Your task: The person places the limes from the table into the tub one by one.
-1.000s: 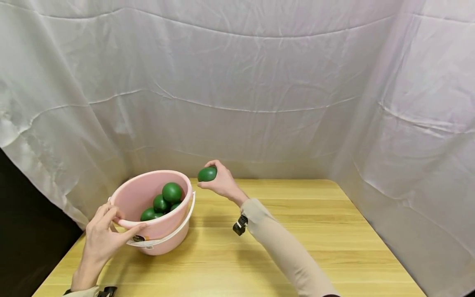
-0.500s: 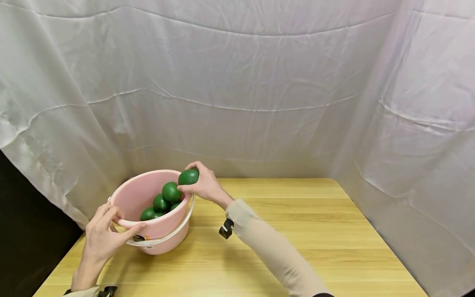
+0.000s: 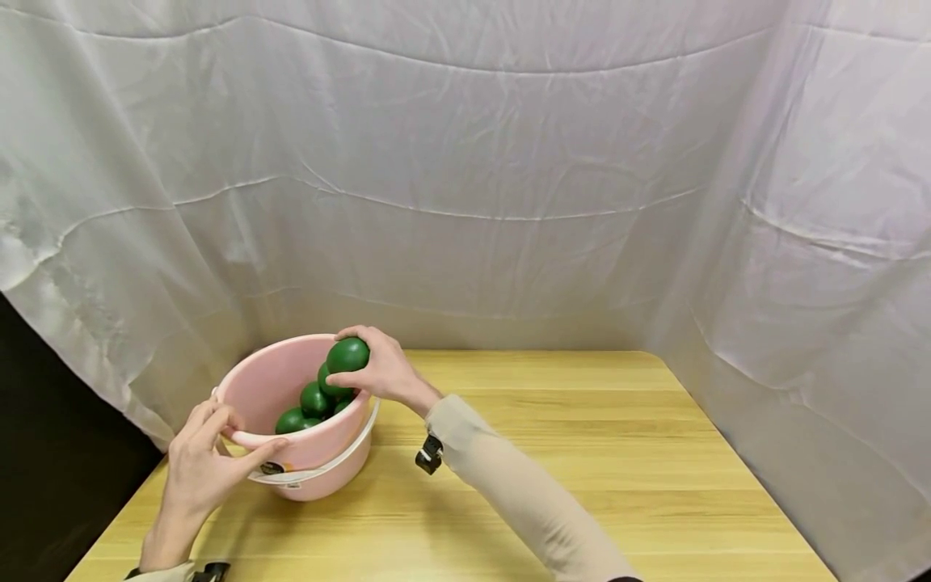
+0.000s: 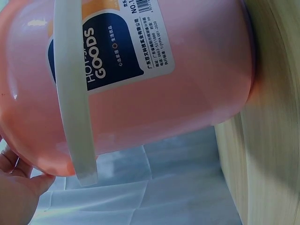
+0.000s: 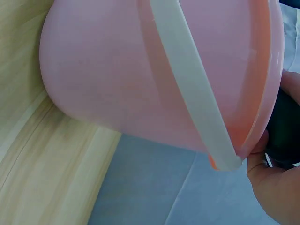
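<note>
A pink bucket point(image 3: 280, 364) with a white handle point(image 4: 72, 93) stands at the left of the table. My left hand point(image 3: 198, 461) grips its near left rim, with the thumb along the outside and the fingers over the edge. At the right rim, my right hand point(image 3: 389, 373) holds a dark green, smooth oval fruit point(image 3: 347, 355) over the bucket's opening. Several similar green fruits point(image 3: 293, 419) lie heaped inside; the held one partly covers the topmost. In the right wrist view, the right hand point(image 5: 276, 187) and the dark fruit point(image 5: 283, 126) appear beside the rim.
The bucket rests on a light wood table point(image 3: 582, 453). Grey-white cloth point(image 3: 465, 202) hangs behind the table and along its sides. A printed label point(image 4: 112, 47) is on the bucket's near wall. A dark area point(image 3: 51, 436) lies past the table's left edge.
My right hand has moved left with the green fruit, from beside the bucket, across its right rim, to over its opening. The left hand has stayed on the rim.
</note>
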Demonstrator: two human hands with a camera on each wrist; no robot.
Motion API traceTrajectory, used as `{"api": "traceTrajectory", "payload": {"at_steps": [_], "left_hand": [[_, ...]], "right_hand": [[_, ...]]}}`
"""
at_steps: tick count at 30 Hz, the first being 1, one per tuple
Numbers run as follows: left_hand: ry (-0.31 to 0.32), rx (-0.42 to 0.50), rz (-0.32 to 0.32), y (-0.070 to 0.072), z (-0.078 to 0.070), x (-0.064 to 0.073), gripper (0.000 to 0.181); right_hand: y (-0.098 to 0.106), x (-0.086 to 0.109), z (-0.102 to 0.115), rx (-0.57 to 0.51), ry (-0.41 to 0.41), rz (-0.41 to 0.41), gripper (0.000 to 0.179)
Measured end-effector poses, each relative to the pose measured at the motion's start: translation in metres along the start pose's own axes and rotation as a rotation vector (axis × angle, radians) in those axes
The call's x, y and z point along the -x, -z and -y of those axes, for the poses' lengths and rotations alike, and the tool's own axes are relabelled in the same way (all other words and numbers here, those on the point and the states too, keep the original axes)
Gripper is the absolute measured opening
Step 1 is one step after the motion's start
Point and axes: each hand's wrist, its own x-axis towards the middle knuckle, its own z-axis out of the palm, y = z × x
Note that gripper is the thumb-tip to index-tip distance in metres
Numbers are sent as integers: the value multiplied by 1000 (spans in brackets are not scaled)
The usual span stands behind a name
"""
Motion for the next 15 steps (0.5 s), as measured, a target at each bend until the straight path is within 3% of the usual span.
{"api": "traceTrajectory", "payload": {"at_steps": [8,15], "left_hand": [[-2,1,-1,0,0,2,55],[-37,26,-18,0,0,0,56]], "right_hand": [[-5,1,3,16,4,41,63],[-5,3,1,-124,30,44,48]]}}
